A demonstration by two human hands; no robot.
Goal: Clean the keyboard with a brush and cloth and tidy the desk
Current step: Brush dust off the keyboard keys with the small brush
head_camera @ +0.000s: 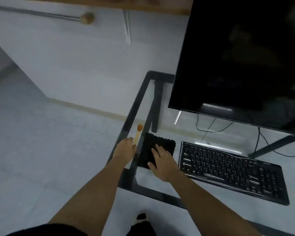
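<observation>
A black keyboard (pixel 232 171) under a clear plastic cover lies on the glass desk (pixel 143 99). Left of it lies a black cloth (pixel 153 145) with zigzag edges. My right hand (pixel 162 160) rests flat on the cloth, fingers spread. A small brush (pixel 138 133) with a pale handle and orange bristles lies along the desk's left edge. My left hand (pixel 126 149) is at the handle's near end, thumb and fingers touching it; whether it grips the handle I cannot tell.
A large dark monitor (pixel 242 57) stands at the back right of the desk. Cables (pixel 209 126) run under the glass. The desk's left edge drops to a pale floor (pixel 41 142). A foot (pixel 141 217) shows below.
</observation>
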